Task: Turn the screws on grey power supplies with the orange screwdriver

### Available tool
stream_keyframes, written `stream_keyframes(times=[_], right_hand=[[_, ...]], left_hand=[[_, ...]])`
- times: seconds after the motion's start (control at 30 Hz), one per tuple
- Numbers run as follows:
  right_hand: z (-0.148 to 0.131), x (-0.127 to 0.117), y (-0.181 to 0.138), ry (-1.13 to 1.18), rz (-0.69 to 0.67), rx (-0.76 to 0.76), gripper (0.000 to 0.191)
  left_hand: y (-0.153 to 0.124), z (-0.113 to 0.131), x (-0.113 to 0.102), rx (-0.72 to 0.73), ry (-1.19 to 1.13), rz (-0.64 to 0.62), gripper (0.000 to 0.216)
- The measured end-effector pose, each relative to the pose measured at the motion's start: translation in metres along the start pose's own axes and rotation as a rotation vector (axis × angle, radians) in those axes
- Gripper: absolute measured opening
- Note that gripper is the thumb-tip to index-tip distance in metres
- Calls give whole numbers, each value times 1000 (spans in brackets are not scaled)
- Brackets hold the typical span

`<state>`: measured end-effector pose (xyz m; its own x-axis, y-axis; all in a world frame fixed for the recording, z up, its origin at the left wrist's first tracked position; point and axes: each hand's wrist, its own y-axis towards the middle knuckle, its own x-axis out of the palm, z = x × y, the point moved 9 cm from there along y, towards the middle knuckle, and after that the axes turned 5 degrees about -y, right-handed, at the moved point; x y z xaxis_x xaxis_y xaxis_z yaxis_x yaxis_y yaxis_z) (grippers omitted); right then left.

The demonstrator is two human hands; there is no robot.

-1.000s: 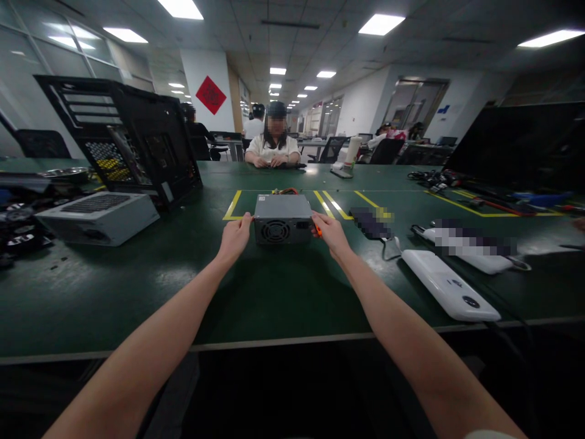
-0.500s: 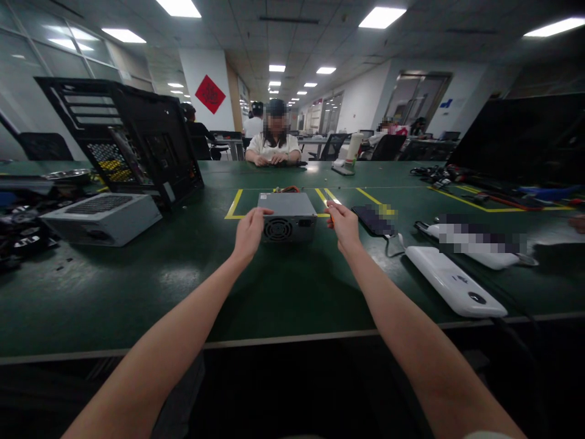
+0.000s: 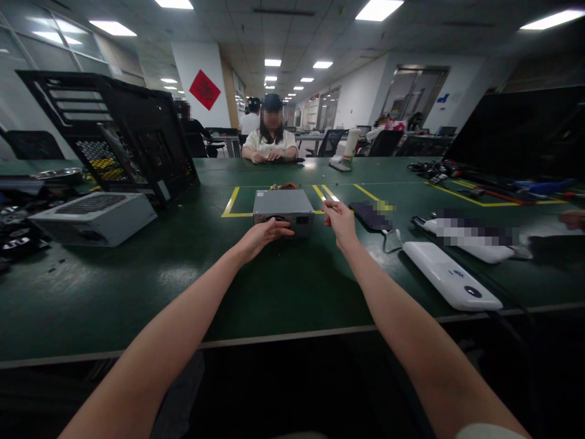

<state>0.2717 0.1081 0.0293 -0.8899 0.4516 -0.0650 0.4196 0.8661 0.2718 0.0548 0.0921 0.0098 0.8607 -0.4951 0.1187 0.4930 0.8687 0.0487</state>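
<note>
A grey computer power supply sits on the green table in front of me, its fan grille and socket side facing me. Coloured cables show behind its far edge. My left hand is in front of the fan side, fingers stretched to the right and covering much of the grille; whether they touch the metal I cannot tell. To the right of the power supply is my right hand, apart from it, with thumb and fingers pinched together. What lies between those fingers is too small and hidden to name.
At left stand a second power supply and a black computer case. A dark phone and a white power bank lie at right. Yellow tape marks the table. A co-worker sits opposite; another person's hand shows far right.
My left hand has come off the power supply's top left edge and moved down and right, before the fan side. My right hand stays beside it, an orange bit at its fingers no longer showing.
</note>
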Motion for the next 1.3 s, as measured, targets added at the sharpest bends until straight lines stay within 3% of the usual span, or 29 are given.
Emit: stream_keyframes(times=[0.1,0.2,0.4,0.53,0.73,0.87,1.0,1.1,1.23,1.3], right_hand=[[3,-8,5,50,43,28,38],[7,-17,10,81,85,61,43],[9,-20,11,100,80,88,37],[8,-14,9,77,55,85,33],[3,-12,5,23,55,32,27],[-8,-16,-2,-13,97,-31,23],[-46,-13,-32,-82,117,-273,29],[-65,8,-69,-115,-43,-351,35],[-58,44,-120,-135,-408,-218,25],[-50,50,-138,-146,-501,-150,22]], left_hand=[[-6,8,-14,20,35,38,43],[-10,9,-20,55,319,12,39],[-17,9,2,202,833,-216,28],[-20,4,10,176,913,-313,31],[-16,3,6,202,930,-243,17],[-13,5,1,141,736,-149,17],[-12,15,-15,82,225,49,19],[-12,19,-22,96,-112,124,13],[-13,18,-28,72,-346,194,8],[-14,17,-28,55,-397,211,11]])
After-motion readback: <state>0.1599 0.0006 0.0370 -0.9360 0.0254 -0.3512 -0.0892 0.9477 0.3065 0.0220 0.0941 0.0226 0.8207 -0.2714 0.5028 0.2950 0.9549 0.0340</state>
